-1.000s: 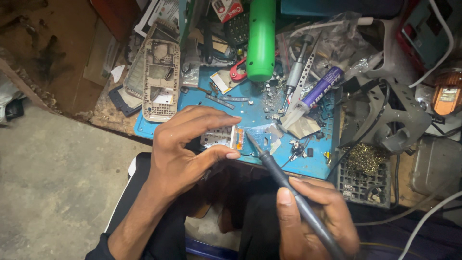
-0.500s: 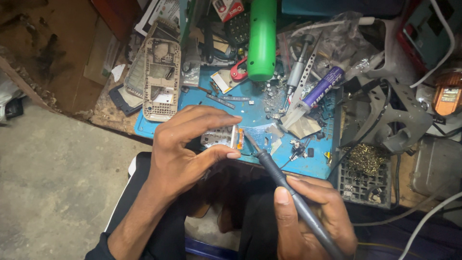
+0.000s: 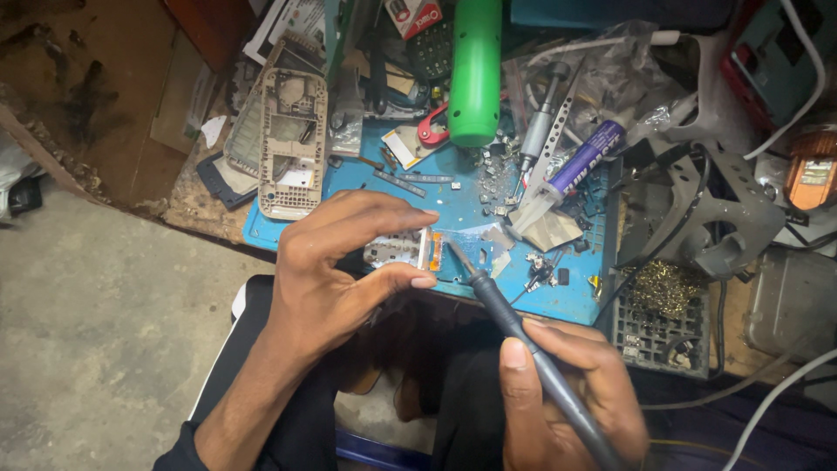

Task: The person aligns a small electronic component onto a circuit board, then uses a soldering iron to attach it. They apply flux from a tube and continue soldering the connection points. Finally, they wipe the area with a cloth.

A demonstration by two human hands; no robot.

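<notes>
The small circuit board (image 3: 403,251), silvery with an orange strip at its right end, sits pinched in the left hand (image 3: 336,279) over the near edge of the blue mat (image 3: 453,196), which covers the middle of the bench (image 3: 196,205). The grip of that hand is clamped on the board: the fingers arch over its top edge and the thumb presses up from beneath. Just right of the board, the metal tip of the soldering iron (image 3: 514,336) touches or almost touches the board's orange end; which of the two I cannot tell. The right hand (image 3: 562,397) holds the iron's dark handle below the mat's near edge, its grip closed around it like a pen, thumb on the near side. On the far part of the mat lies a green cylindrical tool (image 3: 475,70), and to the right of that a purple tube (image 3: 580,161) with a clear nozzle, amid loose screws and small metal parts. Left of the mat's far corner rests a beige phone frame (image 3: 288,144). Right of the mat sits a black tray of brass wool (image 3: 663,292).
</notes>
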